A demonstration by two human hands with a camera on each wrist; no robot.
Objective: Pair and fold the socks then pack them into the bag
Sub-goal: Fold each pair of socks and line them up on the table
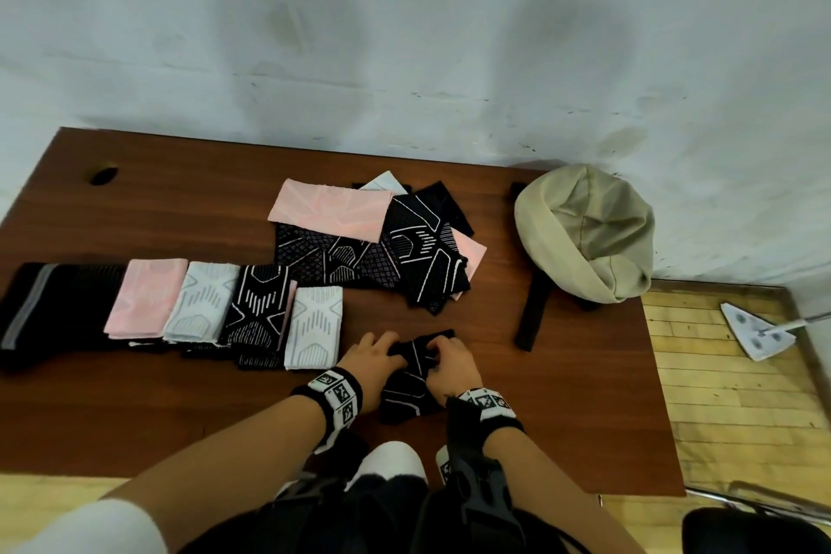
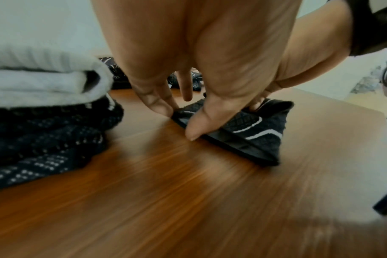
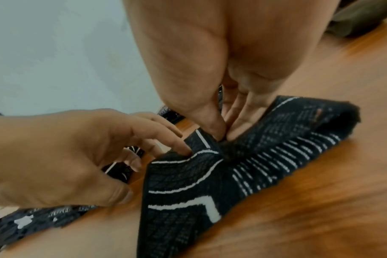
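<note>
Table (image 1: 180, 216), brown wood, is filling the middle of the head view, and I am reading the scene from it downward in size. Olive bag (image 1: 584, 234) is sitting at centre right, not yet packed as far as I can tell. Row of folded pairs (image 1: 225, 310) is lying at centre left, pink, white and black; these are done. Loose pile of unfolded socks (image 1: 377, 243) is waiting at upper centre, still to be paired. Black patterned sock pair (image 1: 411, 378) is lying at lower centre, partly folded. My left hand (image 1: 366, 355) is pinching its left edge between thumb and curled fingers; my right hand (image 1: 449, 362) is pinching a gather of fabric at its middle. I am judging the task roughly half complete: the folding is continuing, the packing is remaining.
</note>
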